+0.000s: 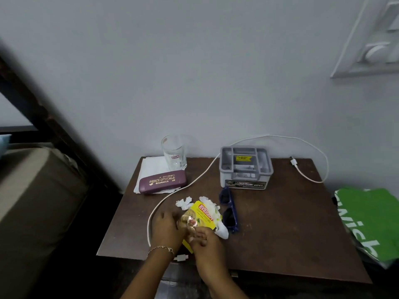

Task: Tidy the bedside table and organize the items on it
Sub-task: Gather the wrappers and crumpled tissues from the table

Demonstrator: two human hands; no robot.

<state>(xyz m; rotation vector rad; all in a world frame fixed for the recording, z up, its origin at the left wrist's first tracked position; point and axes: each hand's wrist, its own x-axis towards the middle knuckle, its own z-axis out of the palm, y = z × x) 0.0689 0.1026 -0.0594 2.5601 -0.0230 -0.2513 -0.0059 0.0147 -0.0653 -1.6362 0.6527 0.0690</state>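
At the front edge of the dark brown wooden counter [280,223], I watch both hands meet on a yellow foil spice packet [201,213] with a red label. The left hand [167,227], with a thin chain bracelet [164,248] at its wrist, has its grip curled around the packet's left edge. The right hand [205,242] has its grip pinching the packet's near end between thumb and fingers. Crumpled white tissue [217,209] lies under and around the packet, touching it.

Just to the right of the tissue, dark blue plastic sunglasses [230,212] rest on the counter. Behind them stands a grey plastic compartment organiser box [246,169], upright near the wall. A white charging cable [195,180] runs from behind the box, across the counter and down past the left hand; its other end loops to the box's right.

At the back left corner, a clear drinking glass [173,154] stands upright on white folded papers [151,169]. A maroon hard spectacle case [163,181] lies on the same papers, just in front of the glass. A green printed bag [371,216] sits off the counter's right edge.
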